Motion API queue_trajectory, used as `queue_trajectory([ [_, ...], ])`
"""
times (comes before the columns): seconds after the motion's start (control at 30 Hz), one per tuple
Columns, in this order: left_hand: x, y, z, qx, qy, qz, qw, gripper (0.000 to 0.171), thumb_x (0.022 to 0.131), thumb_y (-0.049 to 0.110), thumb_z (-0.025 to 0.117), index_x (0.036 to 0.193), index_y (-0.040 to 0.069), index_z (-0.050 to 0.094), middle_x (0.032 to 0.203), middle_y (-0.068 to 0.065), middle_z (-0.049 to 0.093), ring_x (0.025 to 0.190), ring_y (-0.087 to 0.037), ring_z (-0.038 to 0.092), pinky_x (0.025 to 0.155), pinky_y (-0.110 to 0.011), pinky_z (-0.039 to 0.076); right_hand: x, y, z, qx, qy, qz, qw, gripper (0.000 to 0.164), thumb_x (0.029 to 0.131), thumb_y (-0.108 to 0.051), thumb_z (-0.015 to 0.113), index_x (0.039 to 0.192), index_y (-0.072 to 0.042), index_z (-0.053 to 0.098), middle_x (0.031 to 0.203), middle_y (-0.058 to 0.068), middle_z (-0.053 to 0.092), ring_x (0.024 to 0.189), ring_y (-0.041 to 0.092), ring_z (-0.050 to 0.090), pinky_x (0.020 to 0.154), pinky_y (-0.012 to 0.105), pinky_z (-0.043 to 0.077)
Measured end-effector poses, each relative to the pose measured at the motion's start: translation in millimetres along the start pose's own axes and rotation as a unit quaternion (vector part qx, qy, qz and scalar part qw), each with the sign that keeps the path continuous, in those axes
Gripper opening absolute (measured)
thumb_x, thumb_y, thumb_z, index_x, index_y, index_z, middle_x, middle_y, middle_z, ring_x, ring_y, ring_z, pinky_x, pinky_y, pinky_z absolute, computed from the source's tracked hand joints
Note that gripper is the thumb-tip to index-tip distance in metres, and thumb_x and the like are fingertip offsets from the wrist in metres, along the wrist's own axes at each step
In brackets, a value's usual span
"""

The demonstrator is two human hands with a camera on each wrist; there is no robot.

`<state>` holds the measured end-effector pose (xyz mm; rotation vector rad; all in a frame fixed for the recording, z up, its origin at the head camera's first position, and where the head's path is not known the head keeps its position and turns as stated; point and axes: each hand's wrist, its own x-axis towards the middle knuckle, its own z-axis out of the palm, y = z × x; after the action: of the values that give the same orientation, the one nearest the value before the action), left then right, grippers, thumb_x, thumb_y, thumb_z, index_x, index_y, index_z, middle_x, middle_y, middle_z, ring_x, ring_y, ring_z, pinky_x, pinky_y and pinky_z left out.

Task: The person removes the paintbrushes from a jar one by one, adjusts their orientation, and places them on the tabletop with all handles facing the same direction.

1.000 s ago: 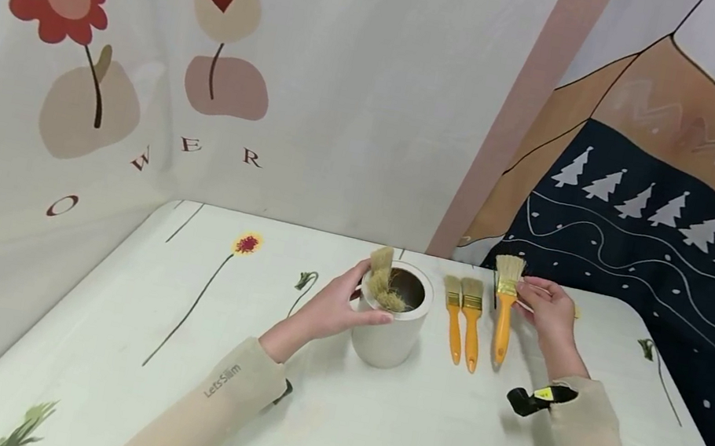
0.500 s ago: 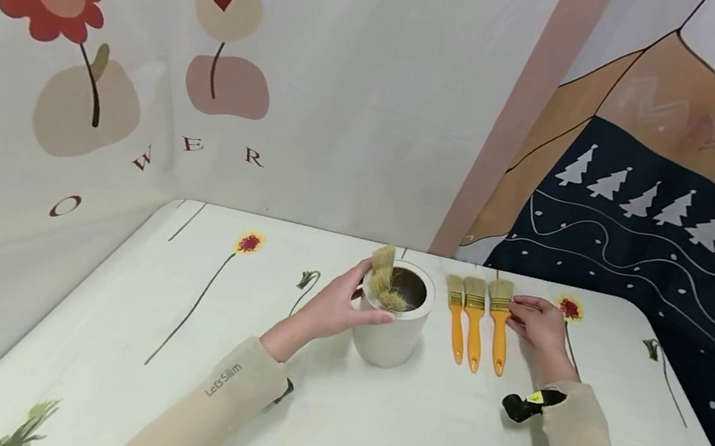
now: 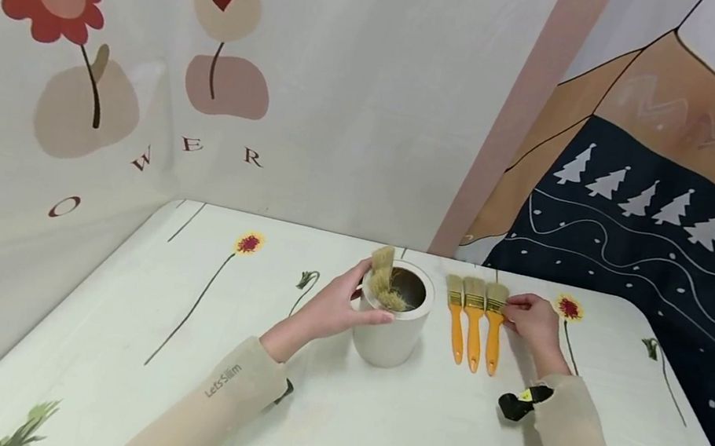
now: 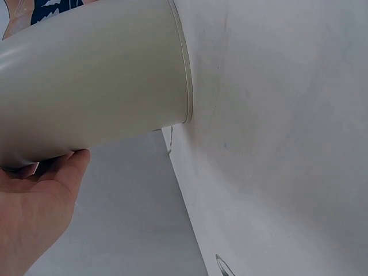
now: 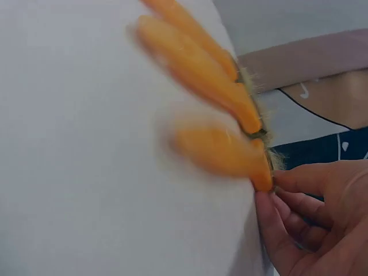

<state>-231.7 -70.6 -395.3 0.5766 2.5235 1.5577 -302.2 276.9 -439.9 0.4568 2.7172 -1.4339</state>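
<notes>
My left hand (image 3: 333,306) grips a white cylindrical pot (image 3: 385,339) standing on the table, thumb on the near side and fingers at the far left. Pale bristles (image 3: 382,271) rise from the pot's mouth on the left; what they belong to is hidden inside. In the left wrist view the pot's smooth wall (image 4: 103,80) fills the upper left. Three paintbrushes with orange handles lie side by side, bristles pointing away: a left one (image 3: 456,328), a middle one (image 3: 473,331) and a right one (image 3: 493,335). With thumb and fingertips, my right hand (image 3: 533,323) pinches the right paintbrush near its metal band.
A white cloth with printed flowers covers the table (image 3: 322,424). Behind it hangs a pale curtain (image 3: 351,94) with flower prints, and to the right a dark blue cloth (image 3: 648,242) with trees. A black strap device (image 3: 523,403) sits on my right wrist.
The right paintbrush has come down onto the table and slid left against the middle one, with my right hand moving along. My left hand and the pot have stayed in place.
</notes>
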Motion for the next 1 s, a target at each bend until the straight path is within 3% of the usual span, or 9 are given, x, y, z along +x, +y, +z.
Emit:
queue_trajectory([
  [0.1,-0.7,0.5,0.0,0.000,0.000,-0.002,1.0000,0.099,0.083,0.040,0.080,0.159,0.013,0.022,0.160,-0.009,0.035,0.147,-0.026,0.037,0.119,-0.043,0.038,1,2,0,-0.022,-0.004,-0.003,1.000,0.033,0.097,-0.013,0.060,0.124,0.005,0.060,0.116,0.022,0.062,0.077,0.009,0.060,0.063,0.011,0.056],
  [0.5,-0.7,0.6,0.1,0.002,0.000,0.006,1.0000,0.097,0.083,0.040,0.080,0.158,0.013,0.024,0.158,-0.009,0.038,0.145,-0.026,0.040,0.119,-0.043,0.039,4,4,0,-0.027,0.003,0.008,1.000,0.032,0.099,-0.014,0.059,0.126,0.002,0.062,0.123,0.022,0.061,0.087,0.017,0.061,0.064,0.010,0.053],
  [0.9,0.9,-2.6,-0.4,0.001,-0.001,0.006,1.0000,0.099,0.083,0.042,0.079,0.159,0.013,0.022,0.159,-0.009,0.037,0.147,-0.026,0.038,0.119,-0.043,0.038,0,-4,-11,0.007,-0.036,0.027,0.999,0.039,0.101,-0.017,0.057,0.136,0.000,0.056,0.135,0.023,0.056,0.099,0.017,0.062,0.073,0.013,0.058],
  [1.0,1.4,-4.0,0.1,-0.004,-0.002,0.007,1.0000,0.099,0.083,0.042,0.079,0.159,0.012,0.022,0.159,-0.010,0.036,0.147,-0.026,0.037,0.120,-0.044,0.038,-3,-8,-14,0.016,-0.037,0.015,0.999,0.041,0.100,-0.018,0.058,0.137,0.002,0.055,0.136,0.024,0.055,0.098,0.015,0.062,0.074,0.014,0.058],
])
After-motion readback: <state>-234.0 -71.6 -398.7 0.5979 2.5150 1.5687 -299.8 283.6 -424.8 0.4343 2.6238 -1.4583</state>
